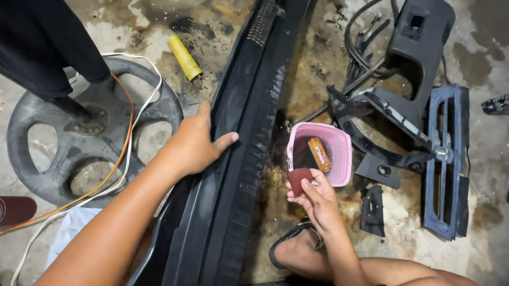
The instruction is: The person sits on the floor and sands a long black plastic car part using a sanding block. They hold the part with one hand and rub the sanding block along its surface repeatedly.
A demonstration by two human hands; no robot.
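A long black plastic car trim panel [237,160] runs from the top middle down to the bottom of the head view. My left hand [194,144] rests on its left edge, thumb over the panel. My right hand [315,195] holds a small folded piece of dark red sandpaper [298,178] just in front of a pink plastic basket [321,150]. An orange object lies inside the basket.
A round grey fan base [81,139] with white and orange cables lies at left. A sandpaper roll [2,211] sits at lower left and a yellow tube [184,57] above. Black car parts [420,66] and a vent grille [448,162] lie at right on the stained concrete floor.
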